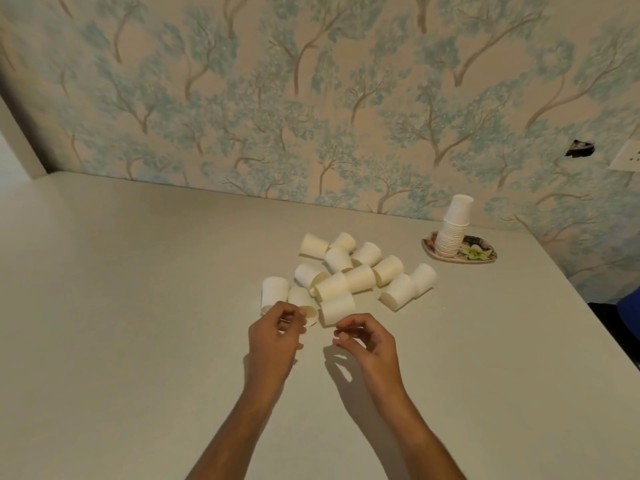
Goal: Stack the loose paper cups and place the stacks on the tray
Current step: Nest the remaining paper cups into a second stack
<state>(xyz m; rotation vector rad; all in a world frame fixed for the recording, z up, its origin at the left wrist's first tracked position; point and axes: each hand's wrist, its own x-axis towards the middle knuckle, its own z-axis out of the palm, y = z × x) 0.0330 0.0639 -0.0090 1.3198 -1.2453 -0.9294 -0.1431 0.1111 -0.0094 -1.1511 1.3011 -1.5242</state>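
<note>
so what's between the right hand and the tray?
Head view: between the right hand and the tray lie two cups at the pile's right end; the rest is bare table.

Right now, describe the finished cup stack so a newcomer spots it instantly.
Find the tree-patterned wall behind the pale table, then follow the table's far edge right to a small flowered tray. The stack stands upright on the tray's left part. Unlike the loose cups lying scattered mid-table, it is one tall nested column.
</note>
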